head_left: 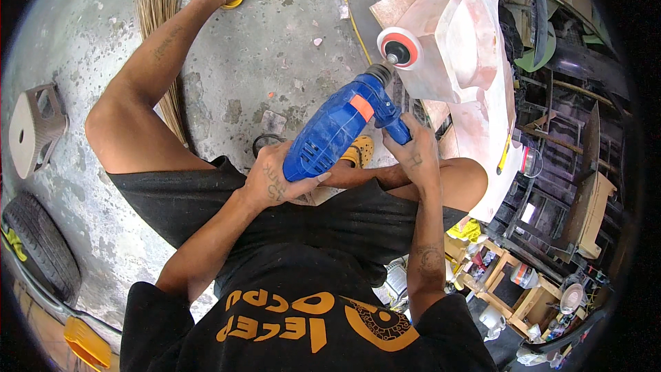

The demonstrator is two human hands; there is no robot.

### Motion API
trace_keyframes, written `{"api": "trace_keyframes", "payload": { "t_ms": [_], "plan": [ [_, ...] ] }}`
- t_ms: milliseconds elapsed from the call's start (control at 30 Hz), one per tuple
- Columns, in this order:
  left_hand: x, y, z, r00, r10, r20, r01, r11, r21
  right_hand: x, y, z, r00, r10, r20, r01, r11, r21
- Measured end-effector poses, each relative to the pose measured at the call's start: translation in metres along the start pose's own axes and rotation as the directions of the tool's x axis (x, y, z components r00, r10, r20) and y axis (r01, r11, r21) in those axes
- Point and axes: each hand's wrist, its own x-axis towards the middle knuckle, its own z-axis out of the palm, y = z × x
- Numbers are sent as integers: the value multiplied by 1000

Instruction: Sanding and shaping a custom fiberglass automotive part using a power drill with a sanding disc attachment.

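A blue power drill (pixel 332 118) lies across my lap, angled up to the right. At its rear, my left hand (pixel 270 173) is wrapped round it; the grip itself is mostly hidden. My right hand (pixel 418 150) grips the blue side handle (pixel 394 127) near the chuck. Fitted in the chuck is a round sanding pad (pixel 398 49) with a black centre, a red ring and a white rim. The pad appears to touch a pale, pinkish-white moulded panel (pixel 458 48), though the contact is partly hidden. The panel leans beside my right leg.
A yellow cord (pixel 350 10) runs along the worn concrete floor. A straw broom (pixel 158 10) lies by my left leg, with a stool (pixel 34 131) and a tyre (pixel 43 244) farther left. A yellow cutter (pixel 505 153) rests on the panel. Wooden frames (pixel 513 282) and containers crowd the right.
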Motion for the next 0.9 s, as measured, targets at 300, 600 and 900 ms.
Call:
{"api": "trace_keyframes", "payload": {
  "t_ms": [300, 600, 900],
  "plan": [
    [-1, -1, 3, 998, 59, 16, -60, 997, 43, -11, 8, 2, 1000, 21, -22, -21, 1000, -4],
    [6, 14, -11, 994, -102, 30, 104, 991, -81, 13, -5, -6, 996, -77, 45, 78, 997, -22],
    [8, 18, -27, 993, -107, 52, 111, 990, -84, 31, -15, -11, 982, -165, 88, 178, 971, -158]
  ]
}}
